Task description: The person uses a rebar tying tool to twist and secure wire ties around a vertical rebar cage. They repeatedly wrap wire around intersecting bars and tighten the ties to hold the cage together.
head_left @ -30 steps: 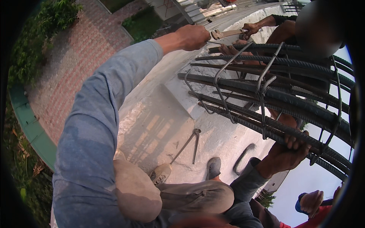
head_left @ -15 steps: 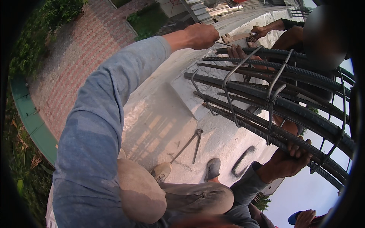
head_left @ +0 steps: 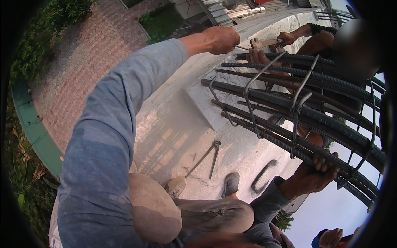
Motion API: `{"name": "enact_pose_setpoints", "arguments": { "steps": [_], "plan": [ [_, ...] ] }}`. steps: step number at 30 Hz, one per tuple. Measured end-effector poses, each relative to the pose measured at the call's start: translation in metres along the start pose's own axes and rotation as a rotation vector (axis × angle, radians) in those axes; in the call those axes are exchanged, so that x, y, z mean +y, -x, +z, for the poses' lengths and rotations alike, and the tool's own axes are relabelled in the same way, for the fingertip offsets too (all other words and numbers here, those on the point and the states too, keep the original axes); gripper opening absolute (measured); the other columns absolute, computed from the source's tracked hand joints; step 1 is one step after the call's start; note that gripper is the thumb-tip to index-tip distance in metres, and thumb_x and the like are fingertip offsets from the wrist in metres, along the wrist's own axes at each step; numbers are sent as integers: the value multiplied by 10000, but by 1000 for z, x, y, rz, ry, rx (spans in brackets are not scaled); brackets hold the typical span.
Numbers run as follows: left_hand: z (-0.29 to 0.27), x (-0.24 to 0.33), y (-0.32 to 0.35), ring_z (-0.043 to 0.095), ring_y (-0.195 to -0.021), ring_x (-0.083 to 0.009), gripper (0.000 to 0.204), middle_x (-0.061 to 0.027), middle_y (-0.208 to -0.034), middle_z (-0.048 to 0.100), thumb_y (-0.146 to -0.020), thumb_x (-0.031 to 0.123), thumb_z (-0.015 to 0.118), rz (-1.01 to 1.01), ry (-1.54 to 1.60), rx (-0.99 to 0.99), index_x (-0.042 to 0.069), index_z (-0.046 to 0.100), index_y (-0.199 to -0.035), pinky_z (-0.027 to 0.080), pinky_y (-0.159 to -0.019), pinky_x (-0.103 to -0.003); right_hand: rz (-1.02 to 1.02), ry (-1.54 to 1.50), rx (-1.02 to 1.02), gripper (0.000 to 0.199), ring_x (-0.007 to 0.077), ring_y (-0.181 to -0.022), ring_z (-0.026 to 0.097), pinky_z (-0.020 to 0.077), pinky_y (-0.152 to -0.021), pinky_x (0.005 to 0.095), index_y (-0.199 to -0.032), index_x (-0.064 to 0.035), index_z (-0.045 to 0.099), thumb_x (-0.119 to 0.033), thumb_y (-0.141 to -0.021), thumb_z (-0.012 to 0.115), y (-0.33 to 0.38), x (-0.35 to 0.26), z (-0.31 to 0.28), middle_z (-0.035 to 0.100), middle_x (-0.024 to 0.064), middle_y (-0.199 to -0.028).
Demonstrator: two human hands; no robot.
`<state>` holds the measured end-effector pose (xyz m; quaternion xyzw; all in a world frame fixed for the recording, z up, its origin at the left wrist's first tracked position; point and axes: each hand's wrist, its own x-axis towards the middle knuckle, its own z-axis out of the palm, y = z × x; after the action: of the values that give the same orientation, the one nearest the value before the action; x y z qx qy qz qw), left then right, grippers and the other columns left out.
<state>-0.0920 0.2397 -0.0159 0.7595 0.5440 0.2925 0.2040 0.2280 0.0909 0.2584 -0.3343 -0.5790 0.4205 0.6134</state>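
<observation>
A cage of dark ribbed steel bars (head_left: 314, 115) bound with bent stirrups juts over a white concrete ledge (head_left: 178, 124). My left hand (head_left: 218, 39), arm stretched out in a blue-grey sleeve, is closed on a thin metal wire (head_left: 244, 48) at the cage's far end. My right hand (head_left: 316, 175) grips the lowest bars from beneath at the near end. Another person's hands (head_left: 287, 38) hold a small tool against the same far end, close to my left hand.
Long-handled pincers (head_left: 209, 155) and a bent steel loop (head_left: 264, 175) lie on the concrete by my two shoes (head_left: 230, 184). Far below are a brick-paved path (head_left: 87, 62), a green kerb (head_left: 35, 132) and plants. A capped person (head_left: 326, 239) stands at the bottom right.
Both my hands keep their grips. The other person's hand with the tool has shifted slightly right along the cage's far end.
</observation>
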Motion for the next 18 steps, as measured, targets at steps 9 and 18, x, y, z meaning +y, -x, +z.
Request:
{"name": "enact_pose_setpoints", "arguments": {
  "steps": [9,18],
  "plan": [
    [1,-5,-1,716,-813,-415,168,-215,-797,700,-897,172,688,56,23,21,11,697,-850,559,-732,-532,32,-51,-85,236,83,-673,425,431,-667,260,-940,-90,512,-282,-1070,557,-1,-2,5,368,-36,-717],
    [0,-4,-1,711,-801,-415,179,-217,-781,693,-893,173,689,56,37,18,1,691,-844,548,-731,-530,-15,28,-78,199,84,-708,444,442,-675,265,-927,-134,516,-265,-1064,577,1,-2,3,383,-40,-762]
  ]
}}
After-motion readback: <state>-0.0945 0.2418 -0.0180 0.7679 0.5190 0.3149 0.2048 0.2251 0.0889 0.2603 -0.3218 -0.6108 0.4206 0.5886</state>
